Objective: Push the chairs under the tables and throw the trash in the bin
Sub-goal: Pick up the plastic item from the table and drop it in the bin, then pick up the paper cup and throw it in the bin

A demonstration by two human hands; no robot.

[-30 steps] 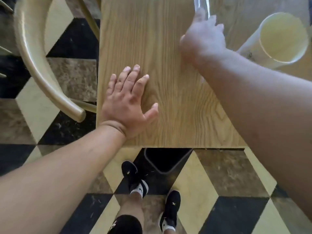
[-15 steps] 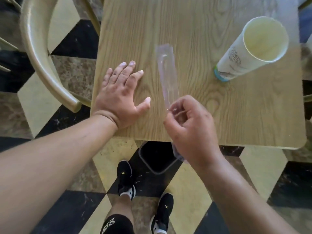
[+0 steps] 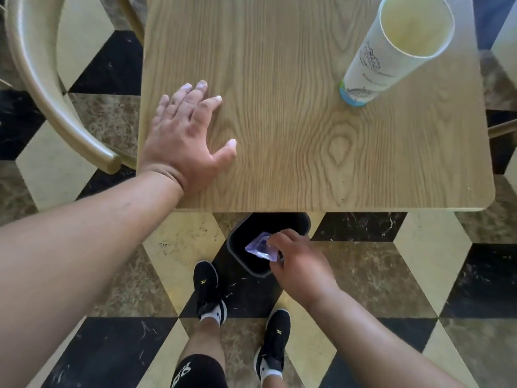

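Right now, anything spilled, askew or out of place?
No spill or damage. A paper cup stands upright on the table, not yet binned. The right hand holds a crumpled clear wrapper over the bin; the left hand rests flat on the table.

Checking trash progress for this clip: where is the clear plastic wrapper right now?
In the head view, lower centre: the clear plastic wrapper is pinched in the right hand, held over the open black bin under the table's near edge.

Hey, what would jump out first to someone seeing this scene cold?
The right hand pinching a crumpled clear plastic wrapper right over the black bin tucked under the table's near edge. Next, the tall paper cup at the wooden table's far right, and the left hand pressed flat on it.
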